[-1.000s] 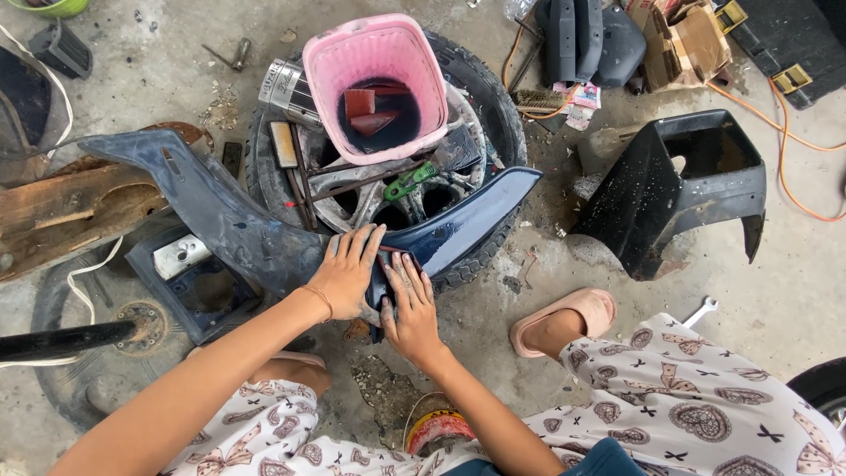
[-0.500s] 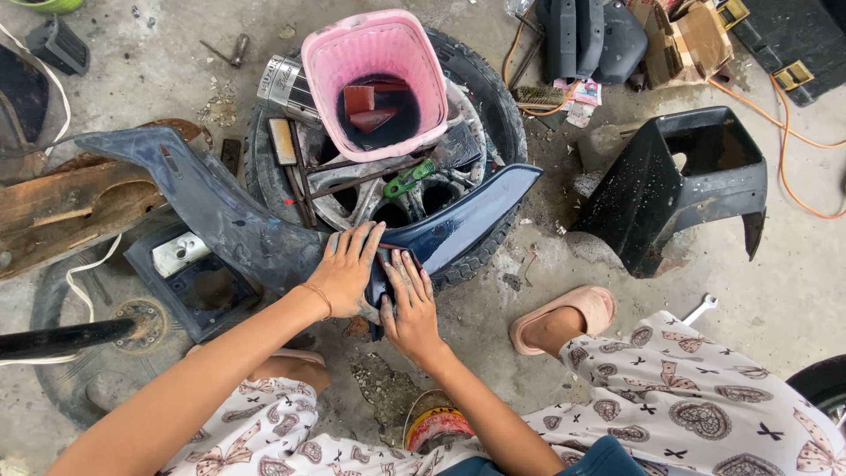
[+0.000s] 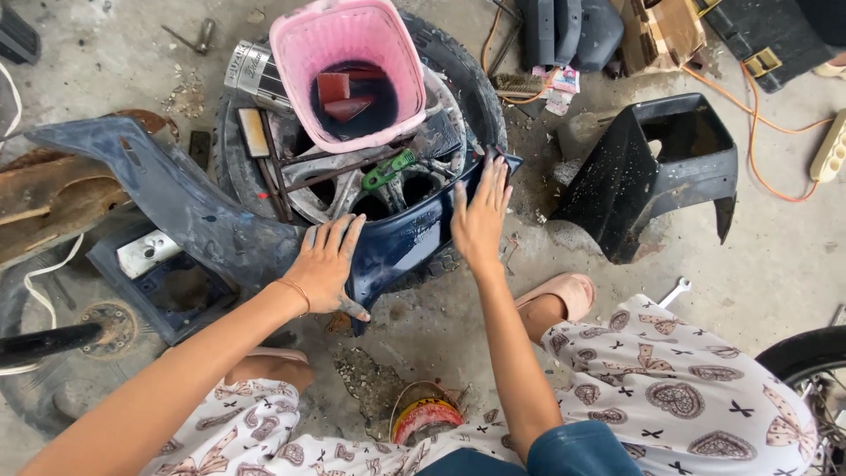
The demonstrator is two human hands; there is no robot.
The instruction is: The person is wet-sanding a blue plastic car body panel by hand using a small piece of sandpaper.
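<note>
- Left hand (image 3: 328, 269): open, fingers spread, palm flat on dark blue fairing panel (image 3: 211, 225); grips nothing.
- Right hand (image 3: 480, 216): open, flat on the panel's right end.
- Panel lies across a tyre (image 3: 458, 66) on the floor.
- Beyond: pink basket (image 3: 348, 35) on the wheel.

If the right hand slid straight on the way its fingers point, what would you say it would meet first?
The right hand lies flat on the dark blue panel, fingers pointing up the picture. Past the panel's edge it would probably meet the tyre first, though depth is unclear.
</note>
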